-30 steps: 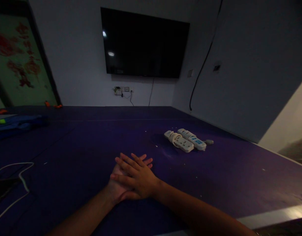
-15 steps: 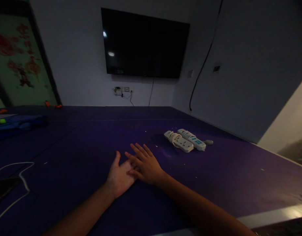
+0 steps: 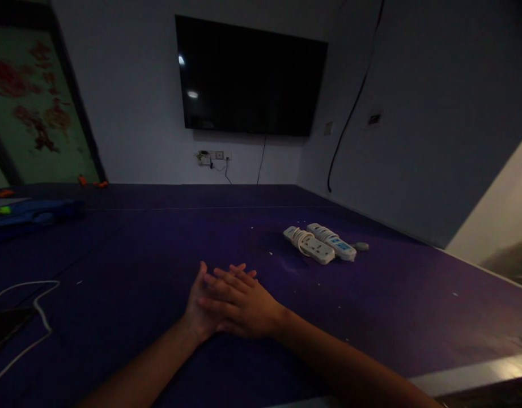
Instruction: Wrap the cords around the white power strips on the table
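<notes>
Palm turned up and thumb raised, my left hand is over the purple surface. Across its palm lies my right hand, back side up, with its fingers stretched out. The two hands touch, and the right one covers most of the left fingers; only some left fingertips show beyond it. No object shows in either hand. Beyond them to the right are two power strips side by side: a white one and one with blue sockets, each with its white cord wound around it.
A dark flat device with a white cable lies at the left. Farther back are blue cloth and small orange items. A television hangs on the wall, and a black cable hangs at the right.
My right hand has slid left and down onto my left palm, and its fingers now cover more of the left hand. The power strips have stayed in place.
</notes>
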Tool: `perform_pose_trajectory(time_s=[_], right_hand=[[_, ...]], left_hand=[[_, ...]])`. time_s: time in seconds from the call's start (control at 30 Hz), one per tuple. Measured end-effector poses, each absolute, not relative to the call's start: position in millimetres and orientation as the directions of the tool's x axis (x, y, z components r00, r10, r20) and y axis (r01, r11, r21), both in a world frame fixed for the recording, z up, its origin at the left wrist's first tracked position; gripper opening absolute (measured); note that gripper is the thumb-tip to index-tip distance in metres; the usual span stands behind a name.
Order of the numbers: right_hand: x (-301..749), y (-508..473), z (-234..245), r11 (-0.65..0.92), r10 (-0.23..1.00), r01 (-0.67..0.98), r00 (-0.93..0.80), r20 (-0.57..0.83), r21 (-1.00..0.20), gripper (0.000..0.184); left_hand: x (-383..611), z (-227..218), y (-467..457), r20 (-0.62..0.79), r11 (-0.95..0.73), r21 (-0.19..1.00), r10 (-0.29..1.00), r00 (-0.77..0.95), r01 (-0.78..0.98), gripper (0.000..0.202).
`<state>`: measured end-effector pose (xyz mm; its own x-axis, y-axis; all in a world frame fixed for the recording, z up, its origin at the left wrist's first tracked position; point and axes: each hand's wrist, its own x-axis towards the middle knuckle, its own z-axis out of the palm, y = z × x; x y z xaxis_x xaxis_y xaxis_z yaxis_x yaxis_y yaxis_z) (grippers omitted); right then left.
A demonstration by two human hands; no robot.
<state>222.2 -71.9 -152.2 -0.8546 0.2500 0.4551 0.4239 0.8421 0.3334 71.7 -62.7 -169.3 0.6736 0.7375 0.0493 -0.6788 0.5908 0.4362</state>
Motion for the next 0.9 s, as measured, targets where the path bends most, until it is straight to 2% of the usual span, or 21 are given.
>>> perform_pose_trajectory(time_s=[0.07, 0.23, 0.47, 0.9], right_hand=[[218.5, -73.4, -153.0, 0.880, 0.232, 0.364, -0.891, 0.391, 0.306, 0.051], [217.8, -68.6, -154.3, 0.903, 0.288, 0.371, -0.897, 0.336, 0.217, 0.052], [219.2, -70.1, -151.9, 0.912, 0.291, 0.368, -0.892, 0.345, 0.183, 0.050], [219.4, -68.8, -153.1, 0.915, 0.287, 0.364, -0.891, 0.352, 0.176, 0.050]], left_hand=[[73.4, -172.9, -57.3, 0.056, 0.599, 0.447, 0.722, 0.689, -0.664, 0.082], [75.9, -177.9, -52.4, 0.031, 0.589, 0.459, 0.738, 0.674, -0.665, 0.093], [75.2, -165.5, -66.1, -0.036, 0.567, 0.498, 0.769, 0.638, -0.656, 0.071], [76.0, -164.2, -65.0, -0.048, 0.563, 0.510, 0.773, 0.632, -0.650, 0.070]])
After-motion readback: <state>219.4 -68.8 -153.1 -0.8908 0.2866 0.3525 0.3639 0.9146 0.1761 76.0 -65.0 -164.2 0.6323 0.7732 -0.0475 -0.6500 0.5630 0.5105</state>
